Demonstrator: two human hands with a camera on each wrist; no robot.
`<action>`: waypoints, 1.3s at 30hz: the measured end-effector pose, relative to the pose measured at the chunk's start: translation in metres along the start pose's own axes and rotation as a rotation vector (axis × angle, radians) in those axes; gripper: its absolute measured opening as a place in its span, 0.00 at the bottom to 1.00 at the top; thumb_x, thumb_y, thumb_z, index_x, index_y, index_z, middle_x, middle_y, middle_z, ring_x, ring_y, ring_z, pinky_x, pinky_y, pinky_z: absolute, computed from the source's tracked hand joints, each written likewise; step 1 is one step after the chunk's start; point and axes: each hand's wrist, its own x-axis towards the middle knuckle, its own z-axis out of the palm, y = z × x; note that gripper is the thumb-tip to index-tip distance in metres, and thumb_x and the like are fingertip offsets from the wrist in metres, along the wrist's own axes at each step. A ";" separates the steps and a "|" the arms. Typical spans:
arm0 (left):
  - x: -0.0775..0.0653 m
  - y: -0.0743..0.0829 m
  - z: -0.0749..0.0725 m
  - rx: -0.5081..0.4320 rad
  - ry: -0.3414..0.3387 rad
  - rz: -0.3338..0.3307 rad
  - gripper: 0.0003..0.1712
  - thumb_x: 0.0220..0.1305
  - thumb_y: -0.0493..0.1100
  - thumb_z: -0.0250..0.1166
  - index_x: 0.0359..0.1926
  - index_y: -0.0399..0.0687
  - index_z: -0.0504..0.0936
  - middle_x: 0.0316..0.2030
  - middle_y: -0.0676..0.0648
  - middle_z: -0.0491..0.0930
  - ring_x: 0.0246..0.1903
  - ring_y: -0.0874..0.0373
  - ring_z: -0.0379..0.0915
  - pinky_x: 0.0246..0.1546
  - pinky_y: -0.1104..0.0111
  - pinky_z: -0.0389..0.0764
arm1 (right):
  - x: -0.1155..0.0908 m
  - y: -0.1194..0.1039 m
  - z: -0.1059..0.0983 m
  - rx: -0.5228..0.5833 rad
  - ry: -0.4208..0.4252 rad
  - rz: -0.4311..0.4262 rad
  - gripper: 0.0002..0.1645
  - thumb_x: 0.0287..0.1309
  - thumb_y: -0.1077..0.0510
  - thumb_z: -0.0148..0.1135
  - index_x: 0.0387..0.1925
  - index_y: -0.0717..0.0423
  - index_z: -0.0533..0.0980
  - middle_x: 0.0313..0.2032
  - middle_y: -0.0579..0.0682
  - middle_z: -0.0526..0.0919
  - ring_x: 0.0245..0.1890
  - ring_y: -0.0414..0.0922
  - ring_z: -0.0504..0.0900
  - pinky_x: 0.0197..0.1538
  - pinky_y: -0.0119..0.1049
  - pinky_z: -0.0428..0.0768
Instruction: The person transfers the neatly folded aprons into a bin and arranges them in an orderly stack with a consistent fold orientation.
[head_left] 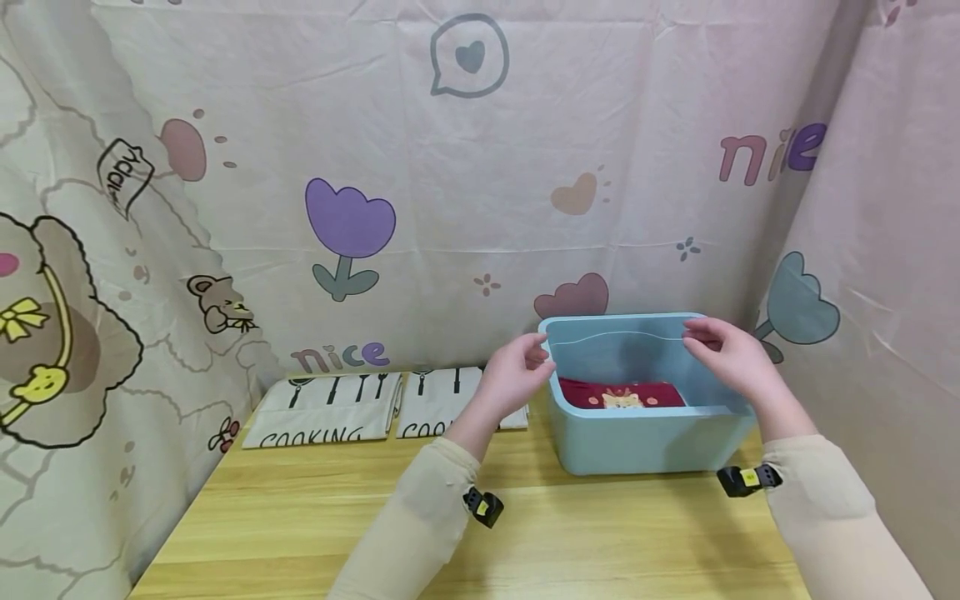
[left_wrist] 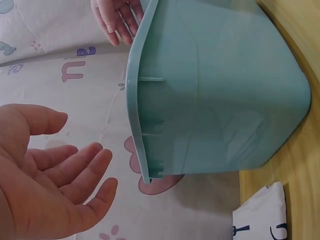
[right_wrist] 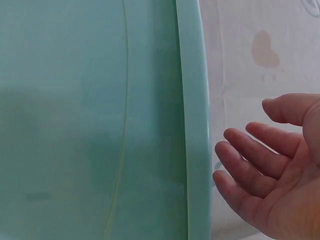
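A light blue plastic bin [head_left: 645, 446] stands on the table at the right in the head view. Inside lies a dark red fabric item [head_left: 663, 394] with a cartoon animal face, partly hidden by the front wall. My left hand [head_left: 517, 367] hovers by the bin's left rim, its fingers loosely bent and holding nothing; the left wrist view shows a gap between fingertips and rim. Above the bin's right side is my right hand [head_left: 727, 354], also holding nothing. In the right wrist view its relaxed fingers [right_wrist: 245, 162] are close beside the rim.
Two folded white cloths [head_left: 322, 410] with black utensil prints and "COOKING" lettering lie left of the bin, the right one partly behind my left arm. A patterned curtain [head_left: 450, 167] encloses the wooden table [head_left: 300, 517] at the back and sides.
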 end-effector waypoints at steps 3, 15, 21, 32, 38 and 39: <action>-0.003 -0.002 0.000 0.035 0.003 0.012 0.28 0.68 0.42 0.63 0.68 0.44 0.71 0.51 0.46 0.81 0.51 0.53 0.78 0.52 0.61 0.79 | -0.002 -0.004 0.003 -0.016 0.002 -0.023 0.29 0.72 0.52 0.55 0.65 0.69 0.66 0.56 0.71 0.75 0.53 0.65 0.75 0.54 0.62 0.75; -0.014 -0.010 -0.001 0.102 0.042 0.055 0.26 0.67 0.42 0.63 0.65 0.45 0.75 0.49 0.47 0.82 0.49 0.52 0.78 0.50 0.58 0.79 | -0.010 -0.019 0.017 -0.094 0.018 -0.124 0.29 0.68 0.56 0.60 0.65 0.67 0.68 0.55 0.68 0.77 0.57 0.66 0.74 0.58 0.66 0.70; -0.019 -0.017 -0.003 0.290 0.056 0.084 0.27 0.68 0.45 0.63 0.66 0.45 0.73 0.53 0.46 0.80 0.53 0.51 0.77 0.53 0.57 0.77 | -0.011 -0.025 0.029 -0.116 0.027 -0.176 0.29 0.66 0.57 0.62 0.64 0.66 0.69 0.55 0.67 0.78 0.57 0.65 0.74 0.59 0.66 0.69; -0.026 -0.056 -0.004 0.618 0.143 0.193 0.26 0.65 0.44 0.66 0.63 0.46 0.76 0.53 0.45 0.81 0.52 0.48 0.78 0.48 0.48 0.77 | -0.015 -0.045 0.055 -0.095 0.050 -0.263 0.26 0.64 0.61 0.63 0.62 0.66 0.72 0.54 0.64 0.80 0.55 0.63 0.76 0.57 0.62 0.72; -0.029 -0.073 -0.005 0.680 0.145 0.158 0.26 0.66 0.45 0.65 0.64 0.46 0.76 0.54 0.45 0.81 0.54 0.46 0.76 0.50 0.47 0.76 | -0.016 -0.053 0.073 -0.049 0.087 -0.307 0.27 0.62 0.62 0.65 0.62 0.64 0.72 0.54 0.62 0.80 0.56 0.62 0.75 0.57 0.61 0.72; -0.029 -0.077 -0.006 0.688 0.147 0.151 0.26 0.66 0.45 0.65 0.64 0.46 0.76 0.55 0.45 0.81 0.54 0.46 0.76 0.50 0.47 0.75 | -0.016 -0.055 0.075 -0.044 0.092 -0.317 0.27 0.62 0.62 0.65 0.62 0.64 0.72 0.54 0.62 0.80 0.57 0.61 0.75 0.58 0.61 0.72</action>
